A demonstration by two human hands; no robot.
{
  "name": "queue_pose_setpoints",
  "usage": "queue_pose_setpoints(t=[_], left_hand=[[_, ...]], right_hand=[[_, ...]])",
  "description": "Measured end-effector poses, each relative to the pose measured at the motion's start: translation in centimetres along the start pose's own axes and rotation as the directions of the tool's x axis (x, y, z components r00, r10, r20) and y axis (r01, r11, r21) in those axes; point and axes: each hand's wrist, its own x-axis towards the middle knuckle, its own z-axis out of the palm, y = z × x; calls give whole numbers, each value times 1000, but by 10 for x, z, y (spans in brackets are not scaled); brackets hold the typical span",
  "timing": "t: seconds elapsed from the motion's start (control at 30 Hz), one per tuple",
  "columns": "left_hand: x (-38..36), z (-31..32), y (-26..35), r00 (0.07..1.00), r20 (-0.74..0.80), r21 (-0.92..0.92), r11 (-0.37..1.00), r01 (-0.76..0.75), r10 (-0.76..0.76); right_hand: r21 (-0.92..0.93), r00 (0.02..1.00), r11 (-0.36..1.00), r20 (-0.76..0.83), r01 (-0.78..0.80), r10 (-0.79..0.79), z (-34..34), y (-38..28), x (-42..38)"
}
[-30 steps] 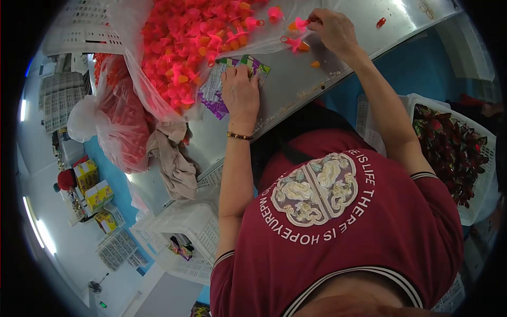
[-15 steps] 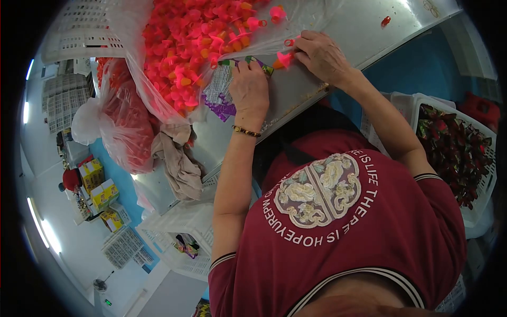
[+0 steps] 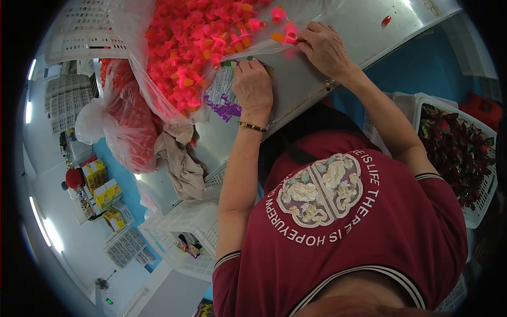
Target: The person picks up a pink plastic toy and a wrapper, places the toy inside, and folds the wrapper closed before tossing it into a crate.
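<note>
My left hand (image 3: 253, 87) is closed on a purple and green printed packet (image 3: 224, 90), which lies at the edge of the pink pile on the metal table (image 3: 296, 87). Between the fingertips of my right hand (image 3: 325, 50) is a pink and orange piece (image 3: 288, 37), partly blurred. It hangs over clear plastic sheeting, beside a few loose pink pieces. The large pile of pink and orange pieces (image 3: 185, 47) lies on that plastic, beyond my left hand.
A small red item (image 3: 386, 21) lies on the far right of the table. A beige cloth (image 3: 182, 164) and a plastic bag of red pieces (image 3: 129, 119) are at left. White crates stand below, one holding dark red packets (image 3: 457, 153).
My right hand has moved slightly up and away from my left hand, with the pink and orange piece now raised. My left hand stays on the packet.
</note>
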Motion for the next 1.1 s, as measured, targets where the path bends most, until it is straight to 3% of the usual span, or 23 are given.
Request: queue_pose_setpoints(t=[0.07, 0.13, 0.17, 0.23, 0.33, 0.47, 0.53, 0.67, 0.73, 0.87, 0.93, 1.1], left_hand=[[-6, -1, -2, 998, -34, -85, 995, 47, -51], [-8, -1, -6, 992, -70, -171, 981, 88, -101], [-11, -1, -8, 984, -77, -282, 950, 132, -160], [-14, -1, -11, 972, -80, -388, 905, 175, -222], [-17, -1, -13, 937, -28, -539, 795, 279, -348], [-21, 2, -19, 914, -19, -644, 705, 299, -405], [-22, 4, -22, 908, 5, -665, 677, 317, -420], [-22, 1, -21, 908, -32, -680, 674, 287, -419], [-22, 0, -19, 917, -49, -659, 702, 268, -397], [-23, 2, -20, 932, -74, -639, 734, 229, -356], [-24, 2, -21, 930, -55, -653, 718, 242, -363], [-24, 0, -20, 918, 11, -700, 653, 290, -397]], right_hand=[[86, 999, 995, 2, -52, 52, 1, -8, -3], [449, 978, 871, 33, -200, 207, 7, -18, -3], [451, 977, 869, 34, -202, 209, 9, -25, -3], [594, 911, 691, 242, -412, 335, 13, -38, 1], [632, 938, 694, 224, -345, 264, 30, -49, 2], [451, 951, 844, 236, -289, 199, 46, -50, -3], [303, 995, 952, 95, -50, 22, 49, -48, -10], [195, 974, 976, 221, -92, 48, 35, -49, -7], [353, 974, 914, 176, -199, 144, 32, -49, -3], [401, 948, 872, 259, -280, 185, 37, -53, -2], [220, 995, 975, 104, -19, -4, 47, -52, -10], [7, 963, 999, 268, 37, -38, 31, -46, -7]])
